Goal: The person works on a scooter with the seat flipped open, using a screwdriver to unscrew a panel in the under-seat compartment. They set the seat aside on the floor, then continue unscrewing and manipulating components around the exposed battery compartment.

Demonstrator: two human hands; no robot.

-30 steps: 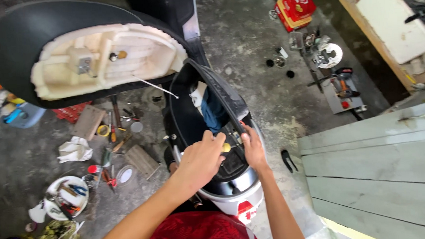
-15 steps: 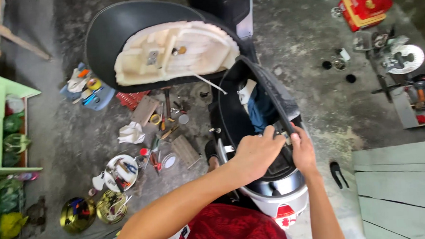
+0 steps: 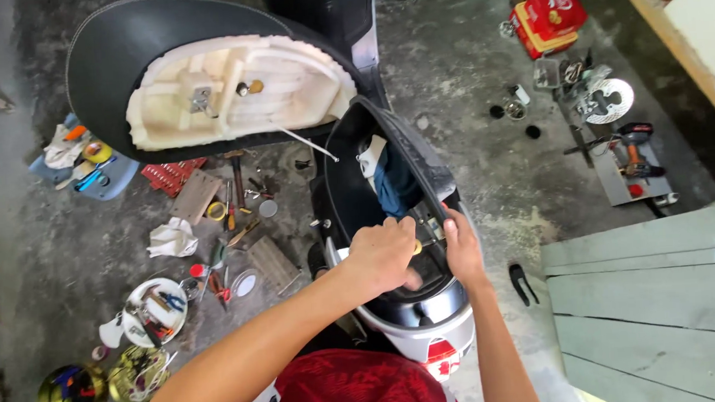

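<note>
My left hand (image 3: 381, 255) is curled into a loose fist over the rear of the scooter's storage compartment (image 3: 391, 215), pinching what looks like a small yellow part (image 3: 417, 246), though it is too tiny to be sure. My right hand (image 3: 463, 246) grips the compartment's black rim, fingers wrapped over its edge. The compartment's long axis runs away from me, slightly left, toward the raised seat (image 3: 204, 78), whose foam underside faces me. Tools (image 3: 228, 224) lie scattered on the concrete floor (image 3: 466, 89) at left.

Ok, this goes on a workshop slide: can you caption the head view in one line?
Both hands, left hand and right hand, work at the rear of a scooter's open storage bin under the raised seat.
</note>
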